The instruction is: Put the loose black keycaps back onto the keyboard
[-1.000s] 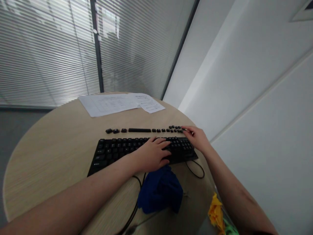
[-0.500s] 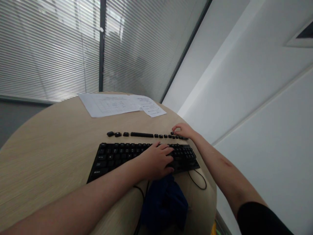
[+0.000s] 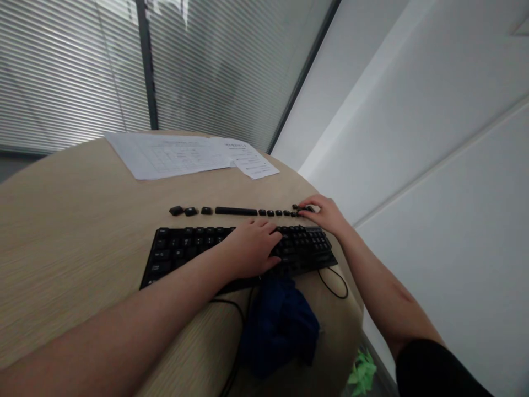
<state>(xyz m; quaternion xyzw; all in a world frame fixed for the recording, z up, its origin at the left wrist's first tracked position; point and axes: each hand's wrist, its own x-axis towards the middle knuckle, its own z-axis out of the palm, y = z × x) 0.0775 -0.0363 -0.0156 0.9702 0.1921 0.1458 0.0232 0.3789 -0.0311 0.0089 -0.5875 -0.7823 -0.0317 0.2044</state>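
Observation:
My left hand point(image 3: 256, 248) lies over the middle of a black keyboard point(image 3: 169, 253), fingers bent slightly and apart, covering several keys. Behind the keyboard, a row of loose black keycaps runs across the table, with a long spacebar keycap point(image 3: 236, 211) in its middle. My right hand point(image 3: 326, 214) is at the right end of that row, thumb and forefinger bent around a small keycap point(image 3: 309, 208). Another keycap point(image 3: 295, 207) sits just left of the fingertips. The fingers partly hide the keycaps there.
White printed sheets point(image 3: 177, 157) lie at the back of the round wooden table point(image 3: 74, 220). A dark blue cloth point(image 3: 279, 328) lies in front of the keyboard, beside black cables point(image 3: 237, 353). A white wall point(image 3: 433, 220) rises on the right; something green point(image 3: 362, 372) is on the floor.
The view has shifted, so the table sits higher in it. My right hand has moved slightly right along the keycaps. My left hand has moved slightly left over the keyboard.

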